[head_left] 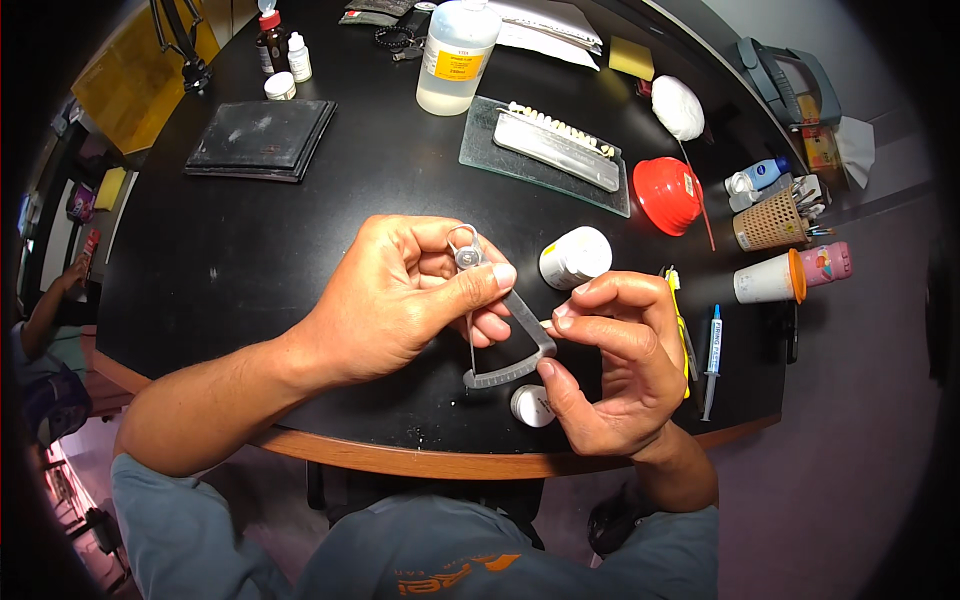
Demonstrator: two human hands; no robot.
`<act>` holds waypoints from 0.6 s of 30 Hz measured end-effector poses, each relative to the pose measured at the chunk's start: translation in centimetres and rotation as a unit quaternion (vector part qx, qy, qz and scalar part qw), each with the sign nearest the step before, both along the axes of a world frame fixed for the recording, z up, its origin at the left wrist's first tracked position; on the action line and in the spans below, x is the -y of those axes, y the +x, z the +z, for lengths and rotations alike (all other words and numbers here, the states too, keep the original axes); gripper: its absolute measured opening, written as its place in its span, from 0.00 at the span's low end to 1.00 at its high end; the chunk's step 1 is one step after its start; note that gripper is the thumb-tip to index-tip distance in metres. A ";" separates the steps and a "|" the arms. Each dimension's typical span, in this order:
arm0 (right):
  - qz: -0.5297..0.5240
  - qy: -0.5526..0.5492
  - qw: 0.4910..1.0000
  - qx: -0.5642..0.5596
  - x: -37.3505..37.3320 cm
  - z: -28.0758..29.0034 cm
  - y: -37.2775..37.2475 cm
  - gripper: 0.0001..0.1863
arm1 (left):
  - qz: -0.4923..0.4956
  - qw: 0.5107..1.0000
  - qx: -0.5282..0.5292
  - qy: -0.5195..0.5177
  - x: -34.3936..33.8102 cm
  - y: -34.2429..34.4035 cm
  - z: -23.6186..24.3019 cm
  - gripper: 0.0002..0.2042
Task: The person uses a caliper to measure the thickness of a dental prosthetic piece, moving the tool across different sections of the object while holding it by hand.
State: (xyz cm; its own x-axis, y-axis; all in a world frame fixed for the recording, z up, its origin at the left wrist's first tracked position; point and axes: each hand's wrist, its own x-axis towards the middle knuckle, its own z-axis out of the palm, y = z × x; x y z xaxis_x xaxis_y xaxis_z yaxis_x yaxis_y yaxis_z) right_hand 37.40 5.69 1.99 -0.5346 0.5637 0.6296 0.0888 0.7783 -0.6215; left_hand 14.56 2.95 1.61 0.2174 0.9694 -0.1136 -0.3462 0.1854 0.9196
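My left hand point(400, 300) is closed round a metal dial caliper point(510, 376) with a curved, graduated scale, gripping it near its round pivot between thumb and fingers. The scale end hangs toward the table's front edge. Close beside the caliper's right corner, my right hand point(625, 365) has its index and middle fingertips on a small pale piece point(548, 325), mostly hidden by the fingers. The right thumb tip lies by the corner of the scale. Behind the right hand stands a white jar point(576, 257); below the caliper is a small white-lidded pot point(532, 406).
A glass slab point(480, 150) bears a metal holder with a row of tooth-shaped tabs point(560, 140). Right of it are a red bowl point(668, 197), a cup point(768, 277) and a syringe point(712, 360). A clear bottle point(458, 60) and black box point(260, 138) stand farther back. Another person's hand point(75, 272) shows far left.
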 end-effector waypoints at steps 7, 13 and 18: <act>0.001 0.005 1.000 0.003 0.0 0.0 0.0 0.22 | 0.002 1.000 -0.005 -0.005 0.1 0.1 0.0 0.10; 0.001 0.003 1.000 0.003 0.0 0.1 -0.1 0.22 | 0.001 1.000 -0.001 -0.003 0.1 0.0 -0.1 0.09; 0.001 0.003 1.000 0.004 0.0 0.1 0.0 0.22 | -0.002 1.000 0.004 0.001 0.0 0.1 -0.2 0.09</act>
State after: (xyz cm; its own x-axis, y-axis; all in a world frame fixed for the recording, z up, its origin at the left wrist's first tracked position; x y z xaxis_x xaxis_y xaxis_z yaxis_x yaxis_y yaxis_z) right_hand 37.36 5.64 2.06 -0.5407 0.5589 0.6287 0.0924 0.7823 -0.6160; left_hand 14.61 2.90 1.45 0.2214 0.9691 -0.1091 -0.3531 0.1840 0.9173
